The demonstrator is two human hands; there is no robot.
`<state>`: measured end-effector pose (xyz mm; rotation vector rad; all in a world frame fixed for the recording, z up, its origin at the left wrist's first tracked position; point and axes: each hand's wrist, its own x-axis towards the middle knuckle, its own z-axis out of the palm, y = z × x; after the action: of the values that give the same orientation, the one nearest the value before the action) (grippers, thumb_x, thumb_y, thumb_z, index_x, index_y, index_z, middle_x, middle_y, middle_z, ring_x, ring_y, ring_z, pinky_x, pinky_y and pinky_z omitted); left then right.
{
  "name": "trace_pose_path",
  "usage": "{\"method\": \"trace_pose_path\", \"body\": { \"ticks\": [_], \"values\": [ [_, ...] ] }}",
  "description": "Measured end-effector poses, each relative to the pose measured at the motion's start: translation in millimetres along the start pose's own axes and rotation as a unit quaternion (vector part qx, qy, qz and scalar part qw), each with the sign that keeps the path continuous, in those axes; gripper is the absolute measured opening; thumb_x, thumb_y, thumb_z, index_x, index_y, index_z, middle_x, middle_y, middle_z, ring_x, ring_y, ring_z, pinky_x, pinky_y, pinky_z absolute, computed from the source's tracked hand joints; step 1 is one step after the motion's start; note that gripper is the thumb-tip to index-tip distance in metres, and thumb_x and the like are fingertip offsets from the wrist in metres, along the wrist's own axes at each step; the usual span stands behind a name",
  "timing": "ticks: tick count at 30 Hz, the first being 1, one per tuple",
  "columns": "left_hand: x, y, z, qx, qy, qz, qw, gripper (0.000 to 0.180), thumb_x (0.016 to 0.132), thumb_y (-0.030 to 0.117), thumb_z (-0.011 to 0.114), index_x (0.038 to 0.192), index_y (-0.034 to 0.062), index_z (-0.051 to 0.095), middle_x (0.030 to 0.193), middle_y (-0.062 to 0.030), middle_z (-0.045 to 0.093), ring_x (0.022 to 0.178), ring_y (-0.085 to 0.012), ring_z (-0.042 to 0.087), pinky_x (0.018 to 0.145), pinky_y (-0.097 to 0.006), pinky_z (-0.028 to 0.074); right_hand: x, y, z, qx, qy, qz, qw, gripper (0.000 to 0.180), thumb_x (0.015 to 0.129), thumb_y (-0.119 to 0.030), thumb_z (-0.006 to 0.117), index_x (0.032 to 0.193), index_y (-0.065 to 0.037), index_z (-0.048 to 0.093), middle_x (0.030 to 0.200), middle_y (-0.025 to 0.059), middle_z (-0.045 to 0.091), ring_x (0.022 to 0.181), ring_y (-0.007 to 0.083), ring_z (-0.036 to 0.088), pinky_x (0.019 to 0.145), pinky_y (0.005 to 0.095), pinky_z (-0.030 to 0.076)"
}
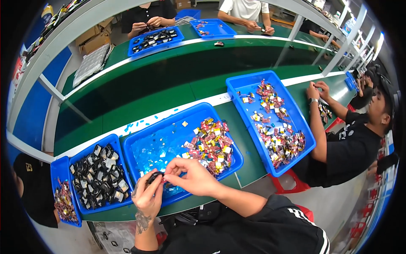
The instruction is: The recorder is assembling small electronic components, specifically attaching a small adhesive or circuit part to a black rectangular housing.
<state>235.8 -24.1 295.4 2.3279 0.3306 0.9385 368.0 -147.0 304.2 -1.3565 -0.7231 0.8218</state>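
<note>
My left hand [148,195] is closed around a small black plastic housing [154,176], held up over the near edge of a blue tray [134,163]. Against that housing, the fingertips of my right hand [190,177] are pinched, with a bit of a small reddish part [163,180] showing between them. Just beyond my hands, the tray holds a heap of small red, yellow and white parts [211,146] on its right side and scattered blue film scraps [157,146] on its left. To the left is a tray of black housings [99,175].
A narrow blue tray [78,220] of reddish parts stands far left. Right of me, another blue tray [237,91] holds similar parts, beside a co-worker [342,144]. Across the green bench [169,91], two people work by blue trays [179,34]. A white frame post [53,86] rises at left.
</note>
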Motion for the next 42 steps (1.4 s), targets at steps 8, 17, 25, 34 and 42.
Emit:
{"method": "trace_pose_path", "body": {
  "ticks": [8, 17, 25, 34, 42],
  "values": [
    [-11.8, 16.9, 11.8, -0.076, -0.02, -0.065, 0.995, 0.024, 0.074, -0.002, 0.076, 0.098, 0.0002, 0.072, 0.102, -0.0151, 0.067, 0.086, -0.0224, 0.068, 0.073, -0.03, 0.055, -4.8, 6.6, -17.4, 0.113, -0.065, 0.086, 0.988, 0.008, 0.092, -0.01, 0.063, 0.091, -0.003, 0.062, 0.087, 0.0009, 0.064, 0.085, 0.0079, 0.06, 0.077, 0.0232, 0.048],
    [-14.9, 8.8, -1.4, -0.495, -0.094, -0.387, 0.772, 0.017, 0.092, 0.003, 0.062, 0.102, -0.0087, 0.067, 0.096, -0.0092, 0.066, 0.086, -0.0166, 0.066, 0.077, -0.033, 0.061, -13.6, -0.7, -2.5, -0.093, -0.025, -0.035, 0.995, 0.004, 0.091, -0.002, 0.06, 0.093, 0.001, 0.058, 0.087, 0.002, 0.058, 0.08, 0.0066, 0.053, 0.072, 0.0221, 0.044],
    [-15.0, 1.0, -2.7, -0.506, -0.104, -0.347, 0.782, 0.029, 0.089, -0.005, 0.061, 0.118, -0.0053, 0.063, 0.115, -0.0144, 0.063, 0.1, -0.0194, 0.064, 0.084, -0.029, 0.057, -13.9, -7.8, 11.1, -0.08, 0.047, -0.045, 0.995, 0.024, 0.08, 0.005, 0.069, 0.102, 0.002, 0.058, 0.084, 0.0028, 0.063, 0.073, 0.0073, 0.057, 0.069, 0.0216, 0.047],
    [-17.5, 7.4, 0.3, -0.512, -0.056, -0.326, 0.793, 0.041, 0.09, -0.01, 0.057, 0.13, -0.0047, 0.053, 0.124, -0.0164, 0.059, 0.107, -0.0196, 0.062, 0.092, -0.029, 0.053, -12.5, 0.4, 16.2, -0.229, 0.113, -0.142, 0.956, 0.027, 0.076, 0.004, 0.073, 0.097, -0.001, 0.058, 0.079, 0.0054, 0.063, 0.069, 0.0112, 0.056, 0.065, 0.0245, 0.047],
    [-20.1, 10.4, 7.9, -0.498, 0.021, -0.31, 0.81, 0.048, 0.088, -0.009, 0.06, 0.134, 0.002, 0.052, 0.114, -0.01, 0.064, 0.097, -0.0106, 0.063, 0.082, -0.021, 0.052, -11.6, 5.4, 24.1, -0.318, 0.124, -0.162, 0.926, 0.031, 0.075, 0.006, 0.073, 0.101, -0.001, 0.058, 0.084, 0.0065, 0.06, 0.075, 0.0122, 0.058, 0.064, 0.0253, 0.048]
  ]
}}
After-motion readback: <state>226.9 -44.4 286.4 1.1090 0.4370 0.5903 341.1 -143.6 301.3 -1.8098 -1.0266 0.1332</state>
